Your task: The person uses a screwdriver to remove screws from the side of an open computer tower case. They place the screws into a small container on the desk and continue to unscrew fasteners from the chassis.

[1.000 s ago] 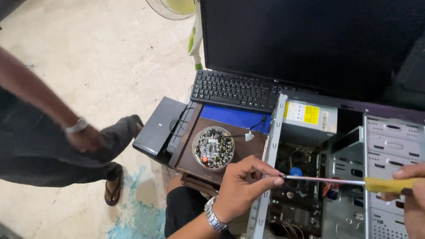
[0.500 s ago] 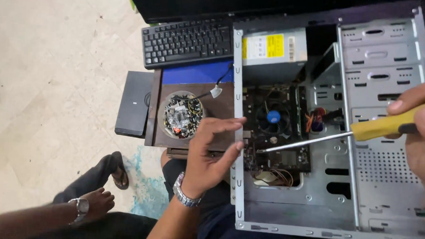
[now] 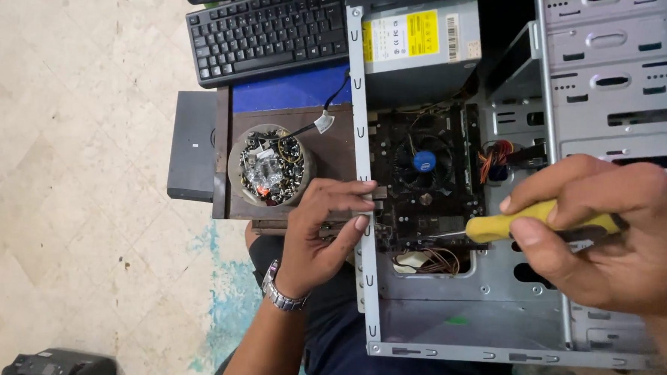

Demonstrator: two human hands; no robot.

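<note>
The right hand (image 3: 616,237) was closed around the yellow handle of a screwdriver (image 3: 527,222) at the right of the frame, its thin shaft running left and slightly down toward the motherboard (image 3: 424,176) inside the open computer case (image 3: 448,320). The left hand (image 3: 324,224), at lower centre, had its fingers curled over the case's left edge, pinching the board's rim; whether it held anything small could not be told.

A slip of the tip could have scratched the board or jabbed the left fingers, which sat just beside where the shaft pointed. A loosened screw might have dropped among the wires (image 3: 428,261) at the board's lower edge.

The screwdriver tip was hard to make out against the dark board. The case ran off the right and top of the frame. The bowl of small parts (image 3: 268,166) left of the case held pieces too small to identify.
</note>
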